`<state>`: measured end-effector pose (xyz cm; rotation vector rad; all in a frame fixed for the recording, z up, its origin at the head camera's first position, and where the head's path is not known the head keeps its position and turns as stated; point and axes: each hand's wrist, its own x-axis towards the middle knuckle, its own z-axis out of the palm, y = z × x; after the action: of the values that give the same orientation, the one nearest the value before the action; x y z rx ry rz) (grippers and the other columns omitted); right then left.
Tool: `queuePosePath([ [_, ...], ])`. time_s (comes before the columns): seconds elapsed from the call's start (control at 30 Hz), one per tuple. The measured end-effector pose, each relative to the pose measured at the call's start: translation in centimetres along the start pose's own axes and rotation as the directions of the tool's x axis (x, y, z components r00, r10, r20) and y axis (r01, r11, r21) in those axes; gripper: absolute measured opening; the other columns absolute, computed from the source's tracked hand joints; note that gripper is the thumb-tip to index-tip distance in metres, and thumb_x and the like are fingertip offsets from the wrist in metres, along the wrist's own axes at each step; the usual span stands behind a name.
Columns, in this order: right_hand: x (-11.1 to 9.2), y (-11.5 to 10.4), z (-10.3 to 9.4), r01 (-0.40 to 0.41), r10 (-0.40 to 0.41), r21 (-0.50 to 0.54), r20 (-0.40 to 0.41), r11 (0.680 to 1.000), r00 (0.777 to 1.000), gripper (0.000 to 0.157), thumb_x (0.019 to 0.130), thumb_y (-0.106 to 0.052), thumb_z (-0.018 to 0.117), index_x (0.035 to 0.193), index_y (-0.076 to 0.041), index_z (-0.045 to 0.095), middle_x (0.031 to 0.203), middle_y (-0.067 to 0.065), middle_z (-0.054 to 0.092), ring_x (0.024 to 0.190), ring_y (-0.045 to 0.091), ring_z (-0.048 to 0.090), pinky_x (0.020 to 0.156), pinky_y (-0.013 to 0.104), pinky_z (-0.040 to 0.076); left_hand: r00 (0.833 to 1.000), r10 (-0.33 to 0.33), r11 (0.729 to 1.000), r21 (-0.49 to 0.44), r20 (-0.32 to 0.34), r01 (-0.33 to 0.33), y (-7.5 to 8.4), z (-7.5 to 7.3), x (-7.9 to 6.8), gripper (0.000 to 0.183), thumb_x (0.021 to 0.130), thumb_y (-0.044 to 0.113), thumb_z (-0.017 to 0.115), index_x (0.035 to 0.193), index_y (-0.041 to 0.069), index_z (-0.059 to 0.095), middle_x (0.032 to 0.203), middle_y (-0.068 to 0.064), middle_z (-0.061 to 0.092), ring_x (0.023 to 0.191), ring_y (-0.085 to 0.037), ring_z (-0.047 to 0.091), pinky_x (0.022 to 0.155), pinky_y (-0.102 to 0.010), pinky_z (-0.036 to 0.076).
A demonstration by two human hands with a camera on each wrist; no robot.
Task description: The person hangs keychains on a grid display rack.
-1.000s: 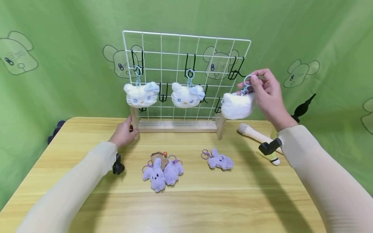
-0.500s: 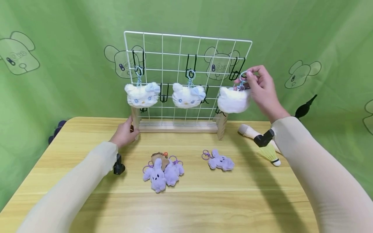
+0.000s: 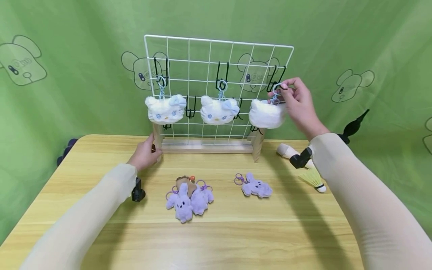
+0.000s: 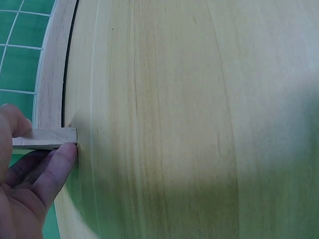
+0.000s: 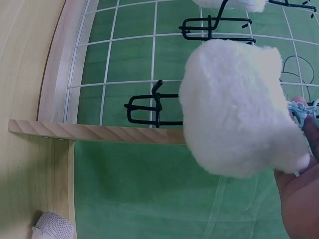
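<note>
My right hand [image 3: 301, 105] pinches the light-blue ring [image 3: 277, 89] of a white plush cat-head keychain [image 3: 266, 114], its plain back toward me. The ring is at the tip of the upper right black hook [image 3: 275, 85]; I cannot tell if it is around it. In the right wrist view, the white plush [image 5: 239, 109] hides part of the rack. My left hand [image 3: 143, 154] grips the left wooden foot [image 4: 47, 137] of the white grid rack [image 3: 209, 147], thumb and fingers on opposite sides. Two like keychains, left [image 3: 166, 109] and middle [image 3: 219, 110], hang facing forward on upper hooks.
Lower black hooks [image 3: 190, 111] stick out from the grid. On the table lie purple plush keychains [image 3: 183, 206] heaped with a brown one [image 3: 185, 184], and a single purple one [image 3: 257, 187]. A microphone [image 3: 287, 150] and a yellow shuttlecock [image 3: 313, 180] lie at right.
My right hand has moved left with the white keychain, bringing its ring to the tip of the upper right hook. My left hand keeps its place on the rack's foot.
</note>
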<state>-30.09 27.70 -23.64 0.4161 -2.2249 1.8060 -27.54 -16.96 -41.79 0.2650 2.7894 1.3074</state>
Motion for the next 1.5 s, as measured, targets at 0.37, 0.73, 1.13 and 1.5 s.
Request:
queuePosePath([
  [0.37, -0.4, -0.3, -0.3, -0.05, 0.046, -0.139, -0.035, 0.989, 0.998, 0.009, 0.108, -0.018, 0.055, 0.116, -0.015, 0.058, 0.104, -0.01, 0.075, 0.102, 0.006, 0.072, 0.09, 0.011, 0.06, 1.0, 0.0, 1.0, -0.007, 0.003, 0.0, -0.2, -0.1, -0.1, 0.073, 0.101, 0.004, 0.057, 0.163, -0.004, 0.019, 0.128, -0.04, 0.062, 0.1, -0.042, 0.072, 0.073, -0.032, 0.067],
  [0.73, -1.2, -2.6, -2.3, 0.043, -0.045, -0.014, -0.144, 0.999, 0.989, 0.01, 0.107, -0.016, 0.056, 0.115, -0.012, 0.06, 0.105, -0.006, 0.075, 0.101, 0.008, 0.07, 0.086, 0.011, 0.06, 1.0, -0.013, 1.0, -0.001, 0.008, 0.013, -0.3, -0.2, -0.2, 0.072, 0.101, 0.003, 0.057, 0.162, -0.005, 0.019, 0.128, -0.04, 0.062, 0.1, -0.041, 0.071, 0.073, -0.032, 0.067],
  [1.13, -4.4, -6.1, 0.2, 0.371, -0.396, -0.218, -0.081, 0.903, 0.915, 0.009, 0.106, -0.007, 0.056, 0.111, -0.008, 0.064, 0.101, -0.004, 0.073, 0.094, 0.009, 0.07, 0.088, 0.014, 0.059, 1.0, -0.011, 1.0, 0.015, 0.005, 0.011, 0.1, -0.8, -0.1, 0.072, 0.101, 0.003, 0.057, 0.162, -0.005, 0.019, 0.13, -0.04, 0.061, 0.104, -0.044, 0.071, 0.076, -0.035, 0.068],
  [1.5, -8.9, -3.6, 7.3, 0.508, -0.366, -0.357, 0.395, 0.784, 0.842, 0.013, 0.1, 0.003, 0.06, 0.11, 0.007, 0.068, 0.1, 0.014, 0.076, 0.09, 0.003, 0.068, 0.086, 0.011, 0.059, 1.0, -0.019, 1.0, 0.008, 0.008, 0.019, 0.2, -0.3, 0.0, 0.072, 0.101, 0.005, 0.057, 0.162, -0.005, 0.02, 0.128, -0.039, 0.063, 0.101, -0.041, 0.072, 0.075, -0.034, 0.068],
])
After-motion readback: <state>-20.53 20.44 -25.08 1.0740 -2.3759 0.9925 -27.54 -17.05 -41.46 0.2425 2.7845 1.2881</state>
